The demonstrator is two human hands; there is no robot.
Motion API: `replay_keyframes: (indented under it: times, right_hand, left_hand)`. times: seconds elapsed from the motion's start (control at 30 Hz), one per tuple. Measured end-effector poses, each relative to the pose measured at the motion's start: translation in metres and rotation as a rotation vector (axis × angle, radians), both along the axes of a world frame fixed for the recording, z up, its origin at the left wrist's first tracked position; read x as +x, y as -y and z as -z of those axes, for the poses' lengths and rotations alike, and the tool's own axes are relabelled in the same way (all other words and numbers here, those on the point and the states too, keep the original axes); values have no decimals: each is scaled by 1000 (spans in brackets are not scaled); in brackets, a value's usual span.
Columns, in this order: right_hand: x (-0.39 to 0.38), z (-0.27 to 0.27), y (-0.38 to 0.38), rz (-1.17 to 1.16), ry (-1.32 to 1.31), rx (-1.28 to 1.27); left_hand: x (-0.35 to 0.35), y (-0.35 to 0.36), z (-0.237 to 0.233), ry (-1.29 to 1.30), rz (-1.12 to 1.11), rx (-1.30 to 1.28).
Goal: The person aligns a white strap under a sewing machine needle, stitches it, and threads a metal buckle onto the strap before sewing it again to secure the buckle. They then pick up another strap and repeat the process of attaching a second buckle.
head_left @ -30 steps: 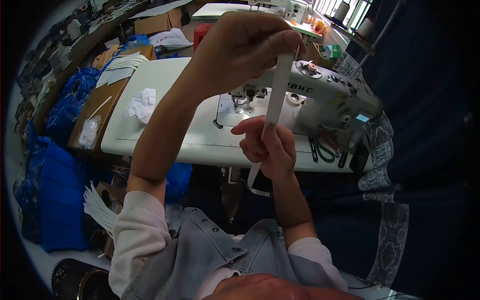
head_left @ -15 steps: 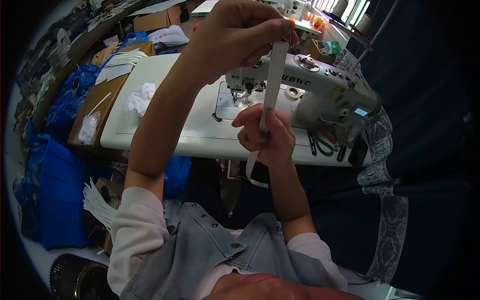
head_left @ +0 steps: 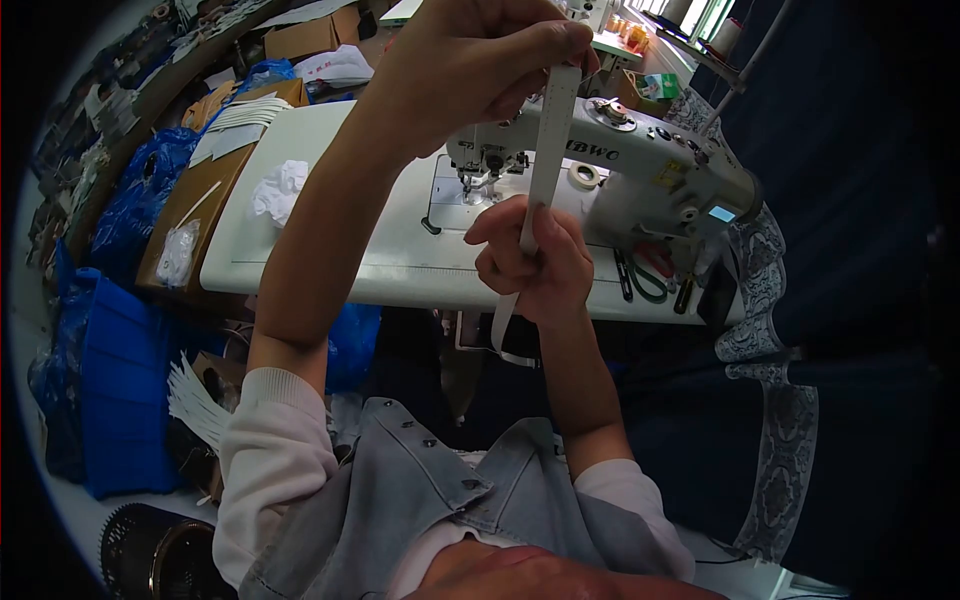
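A narrow white strip [head_left: 551, 140] with a row of small dark marks near its top is stretched upright between my hands. My left hand [head_left: 480, 70], raised at the top of the view, pinches its upper end between thumb and fingers. A thin thread-like piece shows beside those fingertips. Lower down, my right hand [head_left: 535, 255] is closed around the strip, thumb pressed against it. The strip's loose tail hangs below that hand and curls to the right. Behind both hands stands a sewing machine [head_left: 640, 165] on a white table [head_left: 340, 250].
Crumpled white cloth [head_left: 280, 193] lies on the table's left. A tape roll [head_left: 584, 175] sits by the machine; green-handled scissors [head_left: 650, 285] and a screwdriver [head_left: 684, 293] lie at the right front. A blue crate [head_left: 125, 390] and cardboard box [head_left: 190, 220] stand left.
Both hands keep their grip on the strip, which stays stretched. The left hand sits very slightly higher, and the view has shifted a little.
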State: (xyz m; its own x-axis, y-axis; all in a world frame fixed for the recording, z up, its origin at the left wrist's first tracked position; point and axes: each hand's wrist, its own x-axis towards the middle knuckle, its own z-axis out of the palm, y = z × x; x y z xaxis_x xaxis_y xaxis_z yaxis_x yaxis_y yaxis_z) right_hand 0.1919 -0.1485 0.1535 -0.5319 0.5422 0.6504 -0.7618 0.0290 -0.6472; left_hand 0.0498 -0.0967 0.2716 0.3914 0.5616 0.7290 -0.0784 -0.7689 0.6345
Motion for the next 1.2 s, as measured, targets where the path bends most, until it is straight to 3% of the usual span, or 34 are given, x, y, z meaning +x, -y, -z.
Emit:
replay_keyframes:
  times: [0.13, 0.2, 0.23, 0.3, 0.5, 0.53, 0.57, 0.6, 0.63, 0.7, 0.77, 0.83, 0.9, 1.0, 1.1, 1.2]
  right_hand:
    - [1, 2, 9, 66, 92, -34]
    - [6, 10, 16, 262, 396, 95]
    - [13, 17, 18, 254, 394, 86]
    - [34, 39, 20, 234, 694, 93]
    - [124, 83, 29, 128, 974, -46]
    - [132, 86, 31, 148, 1021, -105]
    - [135, 88, 32, 145, 1020, -110]
    - [138, 88, 33, 289, 988, -149]
    - [139, 86, 36, 436, 955, -192]
    - [135, 65, 31, 575, 930, -212]
    - [126, 35, 22, 726, 903, -241]
    - [113, 4, 13, 634, 997, 183]
    - [89, -28, 0, 582, 1030, 431]
    - [52, -34, -14, 440, 860, 294]
    - [28, -17, -16, 542, 652, 117]
    - [18, 3, -8, 530, 575, 105]
  left_hand:
    - [-11, -6, -15, 144, -59, -10]
    - [-34, -12, -27, 297, -116, -44]
    - [-51, -22, -31, 379, -137, -80]
    - [-98, -42, -37, 579, -200, -160]
    - [-246, -68, -1, 1369, -402, -469]
    - [-267, -63, 15, 1367, -409, -472]
    - [-297, -61, 39, 1315, -241, -495]
    - [-311, -59, 53, 1257, -74, -518]
    - [-293, -46, 54, 1255, -75, -529]
    - [-246, -11, 65, 709, -368, -405]
    - [-185, 22, 78, 337, -327, -463]
    - [-118, 43, 92, -16, -64, -445]
    - [-66, 63, 109, -229, 132, -515]
    - [-9, 88, 132, -233, 26, -412]
    - [2, 96, 139, -66, 43, -639]
    - [-5, 93, 132, -11, 59, -709]
